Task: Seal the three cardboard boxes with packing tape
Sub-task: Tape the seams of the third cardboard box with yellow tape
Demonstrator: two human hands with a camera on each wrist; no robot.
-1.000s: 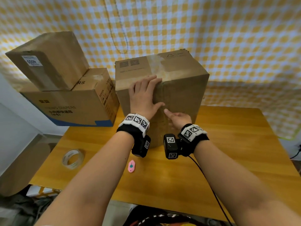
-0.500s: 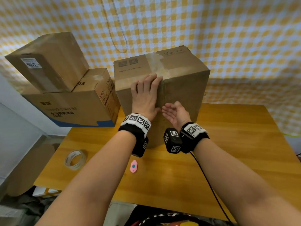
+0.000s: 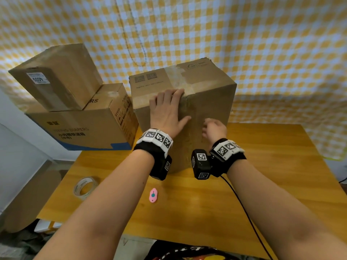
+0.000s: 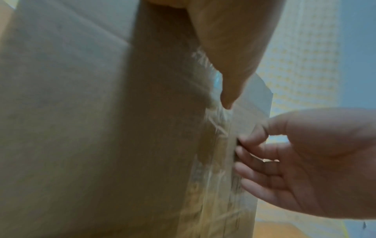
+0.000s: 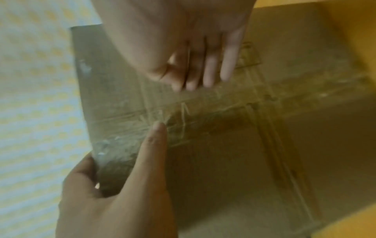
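The tall brown cardboard box [image 3: 185,109] is standing upright at the twelve o'clock end of the orange wooden table [image 3: 272,175], with a strip of clear packing tape [image 4: 215,161] running down its near face. The person's left hand [image 3: 167,111] is lying flat and open against the upper part of that face, fingers reaching the top edge, bracing the box. The right hand [image 3: 214,128], at three o'clock of the left, is pressing on the tape with bent fingers [image 4: 250,153]; it appears to be rubbing rather than holding anything.

The step seems to be smoothing the tape down. To do it well, the person should probably be stroking firmly along the strip, working wrinkles toward its edges, while the left hand is keeping the box from tipping.

The clear tape roll [image 3: 84,187] and a small pink oval cutter [image 3: 153,195] are lying near seven o'clock. Two more brown boxes [image 3: 75,102] are sitting stacked at ten o'clock.
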